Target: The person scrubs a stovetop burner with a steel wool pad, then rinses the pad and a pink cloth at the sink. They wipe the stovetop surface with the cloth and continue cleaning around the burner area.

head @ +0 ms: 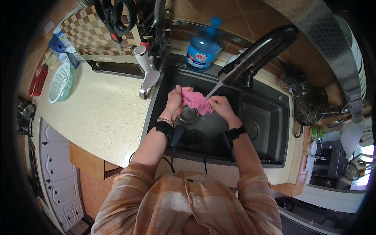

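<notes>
Stretched between my two hands is a wet pink cloth, held over the left basin of a dark double sink. My left hand grips its left end, while the fingers of my right hand pinch its right end. From the dark pull-out faucet, a stream of water runs down onto the cloth near my right fingers. Below the cloth shows the round drain strainer, partly covered by it. Both wrists wear black straps with small devices.
A blue pump bottle of detergent stands behind the basin. Left of the sink are a white ladle, a checkered cutting board, black-handled scissors and a pale green plastic basket. The smaller basin lies at right.
</notes>
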`<move>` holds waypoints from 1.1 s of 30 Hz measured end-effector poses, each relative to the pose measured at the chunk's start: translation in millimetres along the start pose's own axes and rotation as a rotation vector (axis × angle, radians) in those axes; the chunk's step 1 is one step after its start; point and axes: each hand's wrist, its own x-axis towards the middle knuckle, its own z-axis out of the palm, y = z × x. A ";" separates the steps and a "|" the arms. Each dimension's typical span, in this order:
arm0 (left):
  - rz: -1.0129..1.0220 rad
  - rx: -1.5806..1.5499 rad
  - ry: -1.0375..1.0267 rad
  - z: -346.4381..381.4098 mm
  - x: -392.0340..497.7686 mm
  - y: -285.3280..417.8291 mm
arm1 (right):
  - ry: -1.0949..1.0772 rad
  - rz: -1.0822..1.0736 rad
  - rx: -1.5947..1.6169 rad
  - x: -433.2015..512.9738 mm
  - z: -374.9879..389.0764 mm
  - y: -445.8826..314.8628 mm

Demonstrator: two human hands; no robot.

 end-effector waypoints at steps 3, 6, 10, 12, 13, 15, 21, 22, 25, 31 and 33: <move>-0.036 0.044 0.110 -13.6 6.9 -16.7 | 0.069 -0.049 -0.071 4.8 -5.5 -1.2; -0.076 0.038 0.204 -12.2 10.3 -35.0 | 0.113 0.077 0.189 9.8 2.2 -6.7; -0.374 -0.045 0.107 3.1 -5.4 -58.4 | 0.131 0.048 -0.033 10.7 28.0 -18.6; -0.414 -0.232 -0.068 5.7 -4.1 -66.2 | 0.196 -0.020 -0.001 7.2 46.2 -23.4; -0.407 -0.286 -0.157 5.0 -1.1 -70.2 | 0.207 -0.040 -0.005 6.0 56.0 -25.8; -0.344 -0.359 -0.283 1.6 6.0 -79.0 | 0.147 -0.125 0.053 2.5 68.8 -29.7; -0.277 -0.220 -0.092 -3.9 -4.6 -68.8 | 0.181 -0.191 -0.261 -8.3 68.8 -43.4; -0.160 0.192 -0.138 1.6 -8.3 -63.1 | 0.251 -0.265 -0.323 -7.2 67.7 -45.5; -0.029 0.670 -0.124 22.3 -17.0 -52.2 | 0.318 -0.258 -0.435 -0.7 63.0 -46.6; -0.220 -0.154 0.132 41.6 -18.4 -57.2 | 0.283 0.011 -0.621 11.6 40.6 -27.7; -0.215 -0.099 0.075 39.1 -14.7 -49.6 | 0.298 0.096 -0.606 13.8 30.7 -24.8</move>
